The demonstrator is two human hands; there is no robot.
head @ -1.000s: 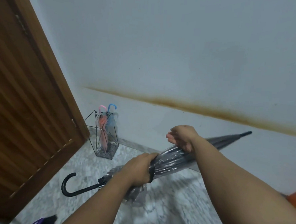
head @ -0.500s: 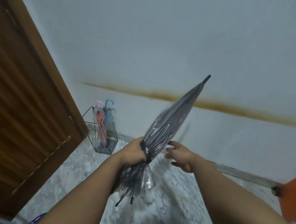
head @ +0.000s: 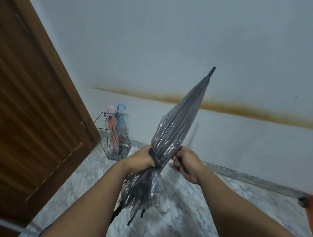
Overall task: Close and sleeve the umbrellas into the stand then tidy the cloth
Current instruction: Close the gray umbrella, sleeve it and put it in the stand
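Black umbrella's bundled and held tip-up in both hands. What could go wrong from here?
The umbrella tip points up, so it needs flipping before it goes in; that swing may hit the wall. The stand already holds two umbrellas, so a third could snag or tip it. Below the left hand, the folds flare loose and might spread.

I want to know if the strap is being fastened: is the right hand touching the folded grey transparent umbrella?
Touching. The head view shows the right hand with fingers curled against the folded grey transparent umbrella beside its strap.
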